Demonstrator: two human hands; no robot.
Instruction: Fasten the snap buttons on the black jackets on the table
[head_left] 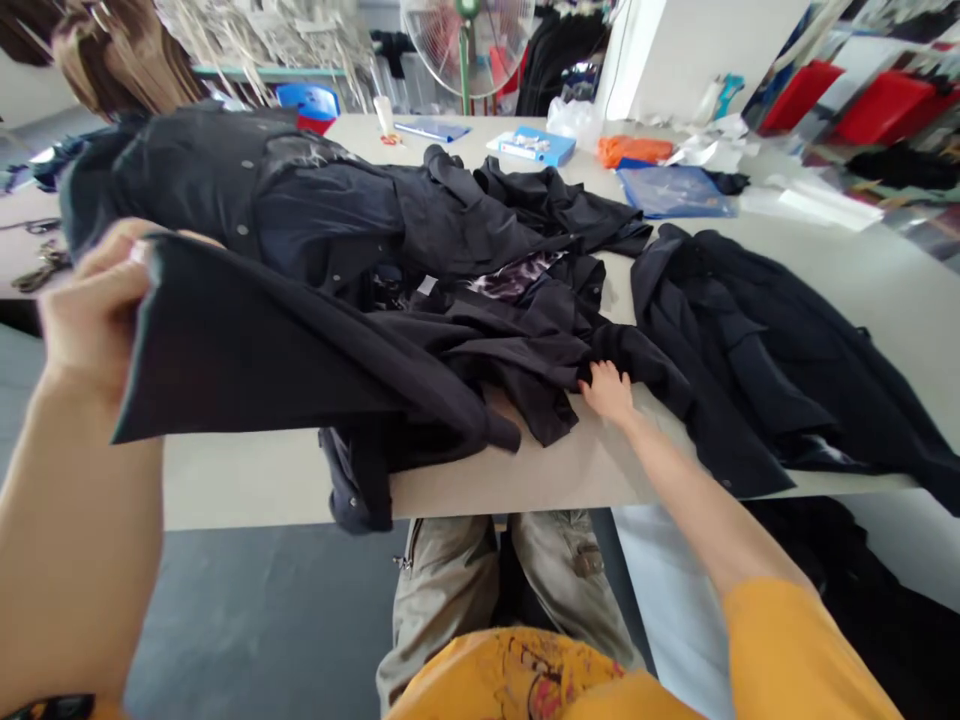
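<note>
A dark garment (300, 350) stretches across the near part of the table. Its left end is raised above the surface in my left hand (105, 300), whose fingers are closed round the edge of the cloth. My right hand (607, 392) rests on the dark fabric near the table's front edge, fingers spread and pointing away from me. Behind the garment lies a pile of dark jackets (330, 210) with metal snaps. Some patterned lining (517, 277) shows at the middle. To the right of my right hand is another dark jacket (750, 340).
On the pale table (525, 480), toward the back, are a blue box (551, 147), an orange bundle (635, 151), a blue plastic folder (675, 190) and orange-handled scissors (391, 140). A fan (466, 45) stands behind. Brown garments (127, 60) hang at the upper left.
</note>
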